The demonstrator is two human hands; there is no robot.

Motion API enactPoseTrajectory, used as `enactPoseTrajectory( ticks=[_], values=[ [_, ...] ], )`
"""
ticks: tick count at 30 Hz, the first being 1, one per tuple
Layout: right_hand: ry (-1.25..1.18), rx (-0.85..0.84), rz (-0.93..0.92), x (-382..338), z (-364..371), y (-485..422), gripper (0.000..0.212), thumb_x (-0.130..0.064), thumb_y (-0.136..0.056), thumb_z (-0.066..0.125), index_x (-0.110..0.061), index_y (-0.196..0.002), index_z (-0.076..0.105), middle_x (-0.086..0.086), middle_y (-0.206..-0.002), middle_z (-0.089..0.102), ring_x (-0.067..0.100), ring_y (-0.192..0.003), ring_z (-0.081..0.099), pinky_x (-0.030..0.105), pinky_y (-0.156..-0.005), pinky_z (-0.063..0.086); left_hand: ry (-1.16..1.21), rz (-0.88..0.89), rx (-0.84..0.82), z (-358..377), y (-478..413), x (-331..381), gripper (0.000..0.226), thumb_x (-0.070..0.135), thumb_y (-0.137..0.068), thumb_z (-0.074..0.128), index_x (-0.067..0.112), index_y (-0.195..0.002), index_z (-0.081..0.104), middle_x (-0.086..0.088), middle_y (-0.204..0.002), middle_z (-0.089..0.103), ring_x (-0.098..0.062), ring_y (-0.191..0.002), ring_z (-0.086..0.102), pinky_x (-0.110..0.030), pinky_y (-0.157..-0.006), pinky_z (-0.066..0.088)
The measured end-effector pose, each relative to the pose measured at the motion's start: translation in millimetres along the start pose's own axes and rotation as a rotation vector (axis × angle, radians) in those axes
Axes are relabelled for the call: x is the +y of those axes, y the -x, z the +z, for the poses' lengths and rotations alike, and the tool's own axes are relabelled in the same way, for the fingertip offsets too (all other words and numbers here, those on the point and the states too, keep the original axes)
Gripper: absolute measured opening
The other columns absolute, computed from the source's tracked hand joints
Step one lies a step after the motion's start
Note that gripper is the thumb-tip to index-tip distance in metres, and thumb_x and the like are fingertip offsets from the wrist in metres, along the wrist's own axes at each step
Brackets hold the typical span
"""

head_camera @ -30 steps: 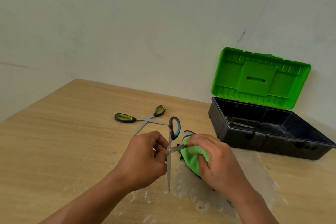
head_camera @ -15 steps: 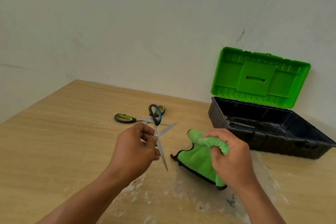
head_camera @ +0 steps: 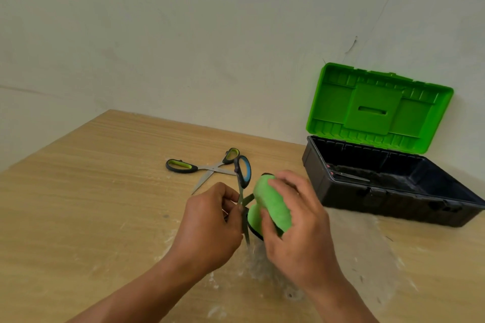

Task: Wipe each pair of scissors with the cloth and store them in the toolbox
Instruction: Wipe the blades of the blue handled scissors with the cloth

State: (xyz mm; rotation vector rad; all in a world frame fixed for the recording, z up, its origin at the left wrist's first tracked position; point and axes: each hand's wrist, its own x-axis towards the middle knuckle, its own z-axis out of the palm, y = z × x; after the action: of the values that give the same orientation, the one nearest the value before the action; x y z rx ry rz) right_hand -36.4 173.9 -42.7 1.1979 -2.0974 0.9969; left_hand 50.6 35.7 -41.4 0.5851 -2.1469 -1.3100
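Observation:
My left hand [head_camera: 210, 220] grips a pair of blue-handled scissors [head_camera: 243, 173] near the pivot, blades spread, one handle loop sticking up. My right hand [head_camera: 296, 223] holds a bunched green cloth [head_camera: 273, 204] wrapped over one of the blades. A second pair of scissors with green-and-black handles [head_camera: 202, 168] lies open on the wooden table [head_camera: 91, 204] behind my hands. The black toolbox [head_camera: 388, 191] stands at the right with its green lid [head_camera: 378, 107] up; another pair of scissors [head_camera: 349, 175] lies inside it.
The toolbox lid leans against a pale wall [head_camera: 210, 34] that runs along the table's far edge. White dust and scuff marks [head_camera: 262, 270] cover the table surface under my hands.
My right hand brought the cloth back left onto the scissor blade after having pulled away from it. My left hand shifted right with the blue-handled scissors.

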Motion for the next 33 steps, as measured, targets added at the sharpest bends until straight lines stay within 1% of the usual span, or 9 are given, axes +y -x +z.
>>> enactPoseTrajectory(
  ticks=[5,8,10,15,19,24,27,31,33],
  values=[
    [-0.023,-0.119,-0.11,-4,10,5,0.043,-0.009,-0.084,0.08,-0.006,-0.125,0.069,0.004,-0.125,0.067,0.016,-0.124,0.059,0.019,-0.111,0.043,0.017,0.01,-0.006,1,2,-1,0.014,0.011,-0.091,0.066,0.025,-0.089,0.063,0.002,-0.069,0.071,-0.013,-0.063,0.073,-0.038,-0.063,0.063],
    [0.027,-0.122,-0.113,5,11,1,0.041,-0.007,-0.083,0.079,-0.009,-0.124,0.07,0.002,-0.121,0.07,0.015,-0.12,0.062,0.027,-0.104,0.052,0.02,0.01,-0.013,-1,2,0,0.014,0.009,-0.091,0.065,0.023,-0.088,0.063,0.002,-0.067,0.071,-0.012,-0.06,0.073,-0.04,-0.06,0.063],
    [0.053,-0.101,-0.094,10,10,-2,0.035,-0.011,-0.086,0.076,-0.011,-0.121,0.072,-0.001,-0.117,0.071,0.016,-0.117,0.062,0.033,-0.098,0.056,-0.002,0.02,-0.022,-1,2,1,0.013,0.01,-0.092,0.065,0.023,-0.089,0.063,0.003,-0.066,0.071,-0.011,-0.059,0.072,-0.039,-0.059,0.063],
    [0.052,-0.149,-0.212,4,15,3,0.032,-0.01,-0.088,0.075,-0.008,-0.12,0.073,0.0,-0.116,0.073,0.015,-0.115,0.062,0.027,-0.096,0.055,-0.039,0.061,-0.023,-1,2,-1,0.016,0.005,-0.09,0.065,0.022,-0.09,0.064,0.005,-0.064,0.071,-0.01,-0.058,0.072,-0.039,-0.057,0.062],
    [0.082,-0.075,-0.123,16,10,-4,0.028,-0.011,-0.087,0.075,-0.009,-0.115,0.074,0.0,-0.112,0.074,0.017,-0.11,0.064,0.032,-0.09,0.058,-0.005,0.024,-0.03,-2,2,2,0.014,0.008,-0.091,0.065,0.021,-0.087,0.064,0.003,-0.066,0.071,-0.011,-0.058,0.072,-0.038,-0.059,0.063],
    [0.069,-0.114,-0.241,7,16,3,0.031,-0.01,-0.087,0.075,-0.007,-0.118,0.073,0.002,-0.115,0.073,0.016,-0.113,0.062,0.025,-0.095,0.055,0.04,0.008,-0.053,-5,2,3,0.017,0.002,-0.091,0.063,0.019,-0.087,0.064,-0.001,-0.068,0.072,-0.015,-0.06,0.074,-0.037,-0.057,0.063],
    [0.082,-0.06,-0.141,16,13,-4,0.028,-0.014,-0.088,0.073,-0.009,-0.115,0.074,0.0,-0.112,0.074,0.017,-0.109,0.064,0.033,-0.09,0.058,0.042,-0.014,-0.05,-6,1,5,0.013,0.005,-0.092,0.064,0.017,-0.087,0.064,-0.002,-0.068,0.071,-0.014,-0.06,0.074,-0.034,-0.055,0.063],
    [0.085,-0.136,-0.237,10,15,0,0.028,-0.013,-0.09,0.07,-0.007,-0.117,0.073,0.001,-0.113,0.073,0.017,-0.112,0.062,0.028,-0.093,0.056,0.001,0.02,-0.058,-6,1,2,0.016,0.005,-0.091,0.064,0.02,-0.087,0.065,0.001,-0.066,0.071,-0.013,-0.06,0.073,-0.036,-0.056,0.063],
    [0.076,-0.141,-0.216,13,15,-2,0.028,-0.012,-0.089,0.071,-0.008,-0.117,0.072,0.0,-0.113,0.073,0.017,-0.112,0.062,0.029,-0.092,0.056,-0.059,0.062,-0.052,-6,0,0,0.016,0.006,-0.091,0.064,0.022,-0.088,0.065,0.003,-0.067,0.071,-0.014,-0.061,0.072,-0.039,-0.056,0.062]
  ],
)
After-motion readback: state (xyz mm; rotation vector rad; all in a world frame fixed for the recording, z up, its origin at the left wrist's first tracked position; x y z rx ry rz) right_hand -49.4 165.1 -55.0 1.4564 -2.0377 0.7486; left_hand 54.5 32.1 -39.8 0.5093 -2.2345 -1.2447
